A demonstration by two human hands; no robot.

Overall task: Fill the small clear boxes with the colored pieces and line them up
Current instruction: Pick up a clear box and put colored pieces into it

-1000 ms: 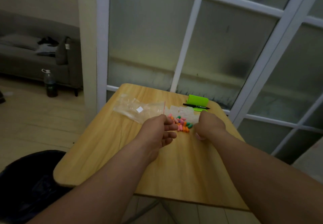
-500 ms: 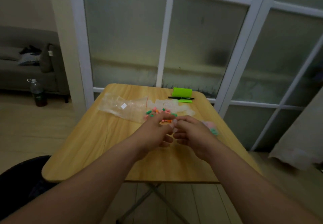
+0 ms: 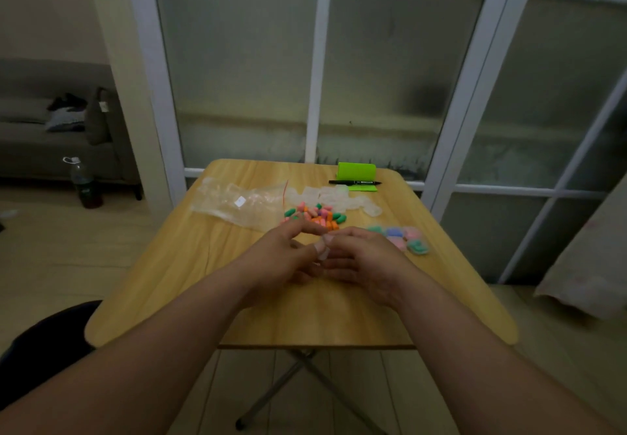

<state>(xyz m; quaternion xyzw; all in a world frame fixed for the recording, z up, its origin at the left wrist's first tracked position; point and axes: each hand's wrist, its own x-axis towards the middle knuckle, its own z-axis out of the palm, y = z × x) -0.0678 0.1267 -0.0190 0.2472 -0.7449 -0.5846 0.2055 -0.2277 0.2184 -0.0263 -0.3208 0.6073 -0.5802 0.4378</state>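
A pile of small colored pieces (image 3: 315, 215), orange, pink and green, lies at the middle of the wooden table (image 3: 210, 265). Behind it sits a heap of empty small clear boxes (image 3: 334, 197). A group of filled boxes (image 3: 402, 237) with green, blue and pink pieces rests to the right. My left hand (image 3: 281, 261) and my right hand (image 3: 363, 261) meet just in front of the pile, both pinching one small clear box (image 3: 320, 252) that has a pink piece in it.
A crumpled clear plastic bag (image 3: 237, 202) lies left of the pile. A green holder (image 3: 356, 173) and a black pen (image 3: 354, 182) sit at the table's far edge, by the window frame. A bottle (image 3: 81, 183) and a sofa (image 3: 40, 142) stand at the left.
My right hand came left from the filled boxes and joined my left hand in front of the pile. The two hands now hold a small clear box between them.
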